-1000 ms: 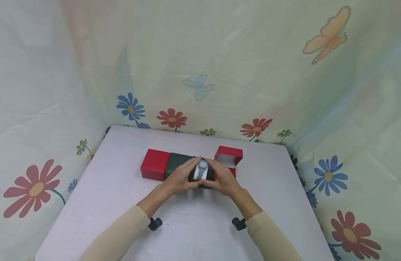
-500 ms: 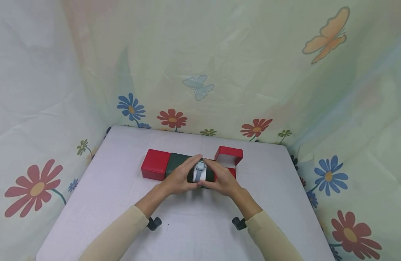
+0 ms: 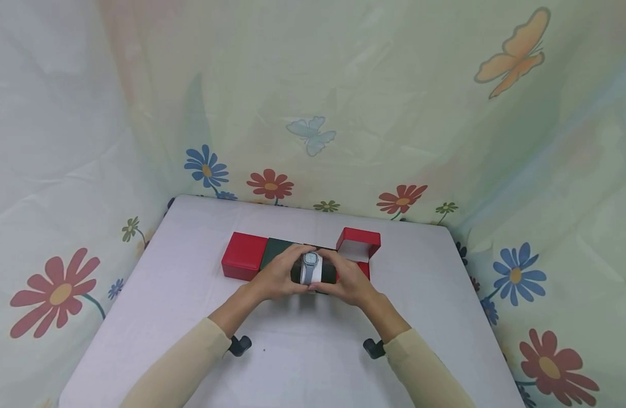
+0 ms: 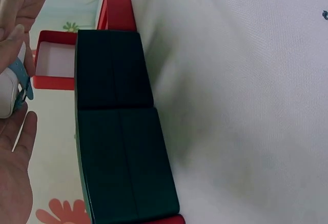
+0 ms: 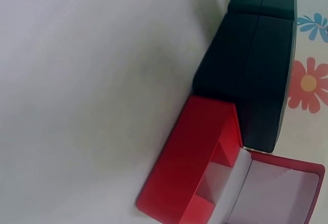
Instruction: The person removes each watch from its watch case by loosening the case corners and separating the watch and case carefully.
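Observation:
In the head view a small watch (image 3: 310, 259) with a blue-grey strap sits around a white cushion. My left hand (image 3: 278, 277) and my right hand (image 3: 352, 279) hold it between them, fingers and thumbs curved about it. It is above a dark green box (image 3: 329, 274), apart from it. In the left wrist view the strap (image 4: 21, 75) and its buckle show around the white cushion (image 4: 7, 88). The left hand (image 4: 13, 183) is below it, the right hand (image 4: 25, 3) above. Neither hand appears in the right wrist view.
To the right stands an open red box (image 3: 358, 238) with its lid raised; an empty white-lined inside (image 5: 277, 188) shows. Another green box (image 3: 277, 249) and a closed red box (image 3: 245, 255) continue the row leftward. All rest on a white-covered table (image 3: 302, 362).
The watch on its cushion has shifted slightly left and turned a little in my hands. My left hand has moved slightly with it; the boxes stay put.

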`<state>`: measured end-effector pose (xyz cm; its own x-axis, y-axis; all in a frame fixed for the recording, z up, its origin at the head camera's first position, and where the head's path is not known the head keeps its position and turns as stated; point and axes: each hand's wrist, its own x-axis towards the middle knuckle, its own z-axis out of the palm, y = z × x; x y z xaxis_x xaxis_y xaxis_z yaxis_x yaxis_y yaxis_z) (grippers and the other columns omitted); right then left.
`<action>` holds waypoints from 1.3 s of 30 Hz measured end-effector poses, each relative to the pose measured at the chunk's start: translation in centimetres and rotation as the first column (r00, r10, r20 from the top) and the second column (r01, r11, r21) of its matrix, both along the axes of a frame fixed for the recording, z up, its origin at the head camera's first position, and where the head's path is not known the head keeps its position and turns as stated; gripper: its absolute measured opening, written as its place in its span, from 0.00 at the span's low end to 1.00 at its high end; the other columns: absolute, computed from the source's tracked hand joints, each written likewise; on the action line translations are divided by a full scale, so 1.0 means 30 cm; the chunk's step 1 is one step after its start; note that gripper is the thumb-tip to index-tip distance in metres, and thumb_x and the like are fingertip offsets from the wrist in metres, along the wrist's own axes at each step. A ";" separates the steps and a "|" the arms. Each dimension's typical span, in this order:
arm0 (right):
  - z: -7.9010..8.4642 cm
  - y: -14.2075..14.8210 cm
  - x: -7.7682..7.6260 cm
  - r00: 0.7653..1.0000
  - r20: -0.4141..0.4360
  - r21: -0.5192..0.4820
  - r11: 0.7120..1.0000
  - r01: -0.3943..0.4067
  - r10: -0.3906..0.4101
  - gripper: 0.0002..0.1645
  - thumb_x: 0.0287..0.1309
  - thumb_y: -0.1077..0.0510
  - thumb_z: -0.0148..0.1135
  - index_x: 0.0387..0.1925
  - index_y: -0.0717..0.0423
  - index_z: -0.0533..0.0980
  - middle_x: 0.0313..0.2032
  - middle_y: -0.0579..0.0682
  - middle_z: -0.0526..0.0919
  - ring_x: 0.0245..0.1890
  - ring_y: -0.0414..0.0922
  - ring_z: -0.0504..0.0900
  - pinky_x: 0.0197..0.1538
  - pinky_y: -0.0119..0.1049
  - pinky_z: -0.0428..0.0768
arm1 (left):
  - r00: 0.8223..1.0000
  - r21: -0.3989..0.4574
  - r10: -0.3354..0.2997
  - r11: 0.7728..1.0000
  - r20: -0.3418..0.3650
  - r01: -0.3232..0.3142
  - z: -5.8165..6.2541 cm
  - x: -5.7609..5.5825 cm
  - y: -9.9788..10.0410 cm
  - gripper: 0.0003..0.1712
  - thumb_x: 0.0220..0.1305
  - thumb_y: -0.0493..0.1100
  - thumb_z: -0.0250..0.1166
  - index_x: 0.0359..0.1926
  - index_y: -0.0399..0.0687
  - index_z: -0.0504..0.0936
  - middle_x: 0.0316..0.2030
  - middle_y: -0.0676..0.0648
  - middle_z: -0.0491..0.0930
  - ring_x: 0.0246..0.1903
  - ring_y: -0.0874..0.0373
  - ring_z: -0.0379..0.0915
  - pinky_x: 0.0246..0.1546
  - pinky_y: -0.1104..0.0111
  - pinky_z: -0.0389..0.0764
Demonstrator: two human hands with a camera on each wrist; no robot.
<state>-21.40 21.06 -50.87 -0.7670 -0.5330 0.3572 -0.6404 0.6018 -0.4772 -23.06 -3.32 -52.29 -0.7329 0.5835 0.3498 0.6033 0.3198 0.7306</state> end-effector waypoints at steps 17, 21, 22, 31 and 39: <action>-0.014 0.004 -0.005 0.996 -0.089 0.021 1.000 -0.022 0.024 0.49 0.54 0.42 0.80 0.73 0.50 0.69 0.65 0.52 0.80 0.61 0.51 0.83 0.61 0.50 0.83 | 1.000 -0.013 0.000 1.000 -0.030 0.000 -0.006 0.007 -0.003 0.54 0.57 0.45 0.81 0.79 0.49 0.61 0.71 0.50 0.69 0.66 0.54 0.70 0.59 0.57 0.83; -0.014 0.005 -0.005 0.994 -0.103 0.029 0.999 -0.029 0.032 0.49 0.55 0.42 0.79 0.73 0.50 0.69 0.66 0.52 0.80 0.63 0.51 0.82 0.61 0.50 0.83 | 1.000 -0.018 -0.016 1.000 -0.027 0.016 -0.007 0.006 -0.006 0.54 0.56 0.43 0.81 0.79 0.47 0.61 0.73 0.49 0.69 0.67 0.53 0.70 0.60 0.55 0.83; -0.014 0.005 -0.004 0.994 -0.107 0.033 0.999 -0.028 0.031 0.49 0.55 0.42 0.79 0.73 0.50 0.69 0.66 0.52 0.80 0.63 0.51 0.82 0.61 0.50 0.83 | 1.000 -0.019 -0.021 1.000 -0.023 0.020 -0.007 0.006 -0.007 0.55 0.56 0.42 0.81 0.79 0.47 0.61 0.73 0.48 0.68 0.68 0.53 0.70 0.60 0.55 0.82; -0.023 0.013 -0.001 0.991 -0.131 0.060 0.998 0.001 0.007 0.49 0.53 0.44 0.81 0.72 0.52 0.70 0.65 0.53 0.81 0.62 0.52 0.83 0.60 0.50 0.84 | 0.997 -0.037 -0.003 0.999 0.081 0.006 -0.011 0.020 -0.005 0.50 0.67 0.52 0.72 0.82 0.52 0.55 0.78 0.50 0.62 0.73 0.52 0.65 0.67 0.49 0.77; -0.021 -0.002 -0.011 0.978 -0.205 0.089 0.996 -0.011 0.029 0.50 0.54 0.43 0.80 0.73 0.54 0.68 0.68 0.52 0.76 0.64 0.50 0.81 0.61 0.45 0.82 | 0.996 0.072 0.092 0.993 0.005 -0.092 -0.019 0.018 0.027 0.43 0.70 0.53 0.70 0.79 0.50 0.63 0.73 0.46 0.72 0.71 0.51 0.71 0.64 0.56 0.80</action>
